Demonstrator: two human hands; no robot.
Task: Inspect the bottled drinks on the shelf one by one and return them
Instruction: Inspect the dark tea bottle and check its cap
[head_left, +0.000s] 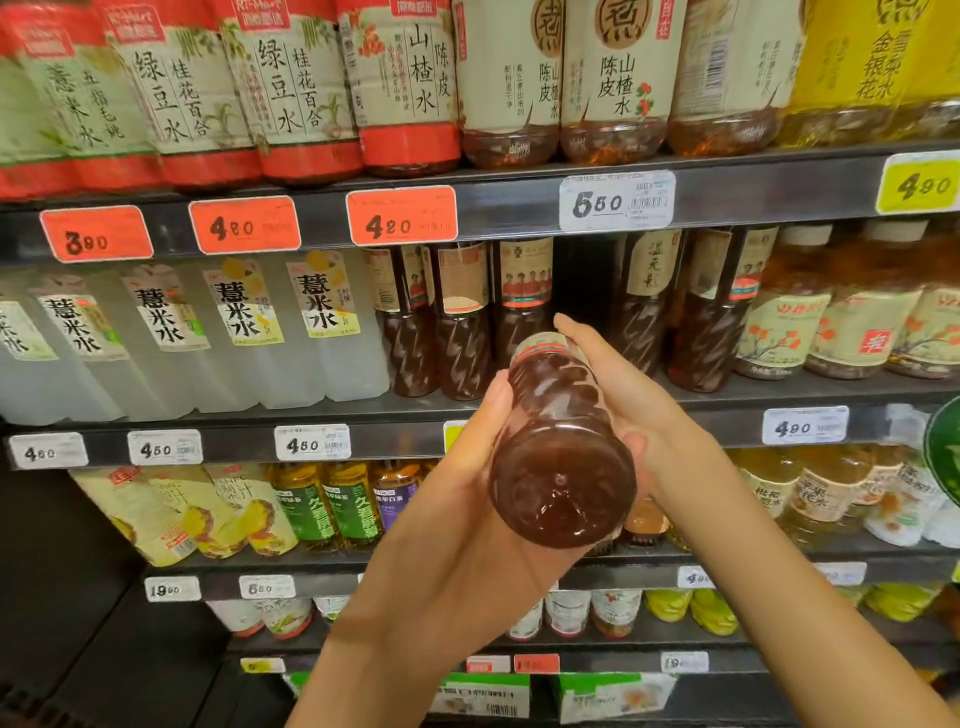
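A dark brown bottled drink (561, 457) lies tipped toward me, its round base facing the camera and its neck pointing at the shelf. My left hand (467, 467) holds its left side and cups it from below. My right hand (623, 384) grips its right side, fingers reaching along the label end. Just behind it, the middle shelf (701, 410) has a dark gap (579, 275) among matching brown bottles (462, 322).
Clear bottles with white labels (239, 332) fill the middle shelf's left, pale tea bottles (779, 322) its right. Larger bottles (415, 83) stand on the upper shelf. Lower shelves carry green and yellow drinks (311, 504). Price tags (400, 215) line the shelf edges.
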